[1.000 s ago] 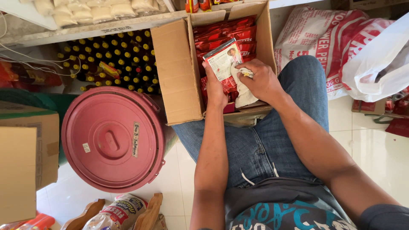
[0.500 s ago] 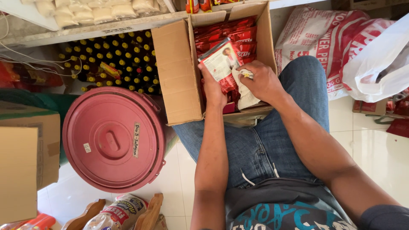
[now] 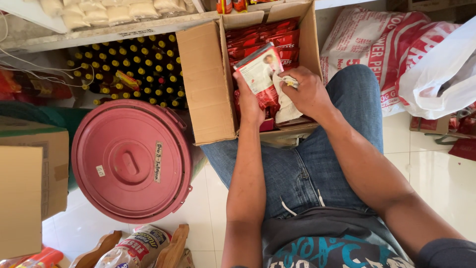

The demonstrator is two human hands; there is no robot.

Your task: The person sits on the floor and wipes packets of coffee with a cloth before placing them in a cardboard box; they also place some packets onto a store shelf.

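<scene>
Inside the open cardboard box (image 3: 208, 89) resting on the person's lap, seen from the head camera, the left hand (image 3: 249, 101) is clamped around a flat red-and-white packet (image 3: 259, 73), thumb on its near face and fingers behind, lifting it upright above the rows of similar red packets (image 3: 270, 37) that fill the box toward its far edge. The right hand (image 3: 308, 92) is closed on a crumpled white cloth (image 3: 286, 105) pressed against the packet's right edge, near the box's right wall. The packet looks light and thin, a soft pouch that would bend or crinkle rather than break; its glossy film is probably a little slippery, so a pinch across its lower edge or side seam seems the safest hold. Beside the box's left wall sit a round red lid (image 3: 130, 161) on a bucket and a tray of yellow-capped bottles (image 3: 134, 64). What the packet holds cannot be told, the left fingers are hidden behind it, and the box's near bottom is covered by both hands.
</scene>
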